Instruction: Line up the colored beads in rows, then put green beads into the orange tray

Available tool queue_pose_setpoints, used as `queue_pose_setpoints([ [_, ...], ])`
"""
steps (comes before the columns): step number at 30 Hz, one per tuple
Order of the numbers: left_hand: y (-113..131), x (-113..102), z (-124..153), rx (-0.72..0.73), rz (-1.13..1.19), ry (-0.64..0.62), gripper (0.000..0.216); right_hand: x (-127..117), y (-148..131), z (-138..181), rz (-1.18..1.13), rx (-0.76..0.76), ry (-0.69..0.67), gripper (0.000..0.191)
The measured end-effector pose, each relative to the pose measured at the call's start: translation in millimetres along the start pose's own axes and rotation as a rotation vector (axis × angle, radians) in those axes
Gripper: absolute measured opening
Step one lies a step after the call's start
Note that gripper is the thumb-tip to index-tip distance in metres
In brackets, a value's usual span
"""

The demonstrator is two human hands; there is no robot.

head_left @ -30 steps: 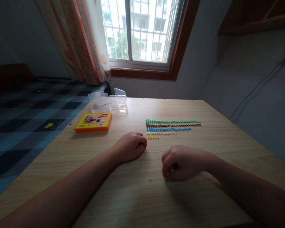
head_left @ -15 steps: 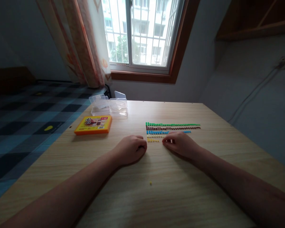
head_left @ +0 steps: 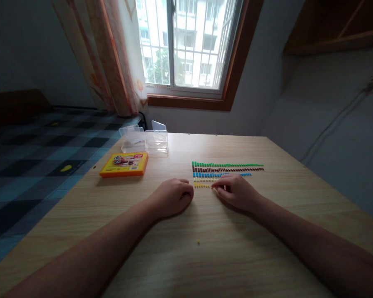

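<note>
My right hand [head_left: 236, 190] is closed in a pinch at the right end of a short row of small yellow blocks [head_left: 202, 186]. A tiny yellow block shows at its fingertips. My left hand [head_left: 175, 196] rests curled on the table, just left of that row; its inner fingers are hidden, so what it holds, if anything, cannot be seen. Beyond the yellow row lie a cream row [head_left: 204, 180], partly covered by my right hand, a blue row [head_left: 205, 175], a brown row [head_left: 217, 169] and a green row [head_left: 224, 164] of upright blocks.
One loose yellow block [head_left: 198, 241] lies near the front of the wooden table [head_left: 161, 256]. At the back left sit an orange-yellow box [head_left: 124, 164] and clear plastic cases [head_left: 143, 142]. A bed [head_left: 59, 149] adjoins the table's left side.
My right fingertips have shifted slightly at the end of the yellow row, where a small yellow block now shows. My left hand stays in place. The camera view has tilted a little.
</note>
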State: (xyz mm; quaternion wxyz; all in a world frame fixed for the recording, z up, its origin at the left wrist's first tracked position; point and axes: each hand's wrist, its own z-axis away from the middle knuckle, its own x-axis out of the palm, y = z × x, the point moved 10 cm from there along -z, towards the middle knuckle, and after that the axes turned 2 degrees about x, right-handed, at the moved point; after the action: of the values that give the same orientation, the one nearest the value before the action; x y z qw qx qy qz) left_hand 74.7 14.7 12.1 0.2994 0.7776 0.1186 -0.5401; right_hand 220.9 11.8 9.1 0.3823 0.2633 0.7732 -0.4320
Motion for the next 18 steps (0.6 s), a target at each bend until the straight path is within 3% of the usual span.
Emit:
queue_pose_setpoints([
  [18,0.5,-0.6,0.1,0.000,-0.005,-0.004,0.020,3.7,-1.3,-1.9,-0.001,0.008,0.011,0.021],
])
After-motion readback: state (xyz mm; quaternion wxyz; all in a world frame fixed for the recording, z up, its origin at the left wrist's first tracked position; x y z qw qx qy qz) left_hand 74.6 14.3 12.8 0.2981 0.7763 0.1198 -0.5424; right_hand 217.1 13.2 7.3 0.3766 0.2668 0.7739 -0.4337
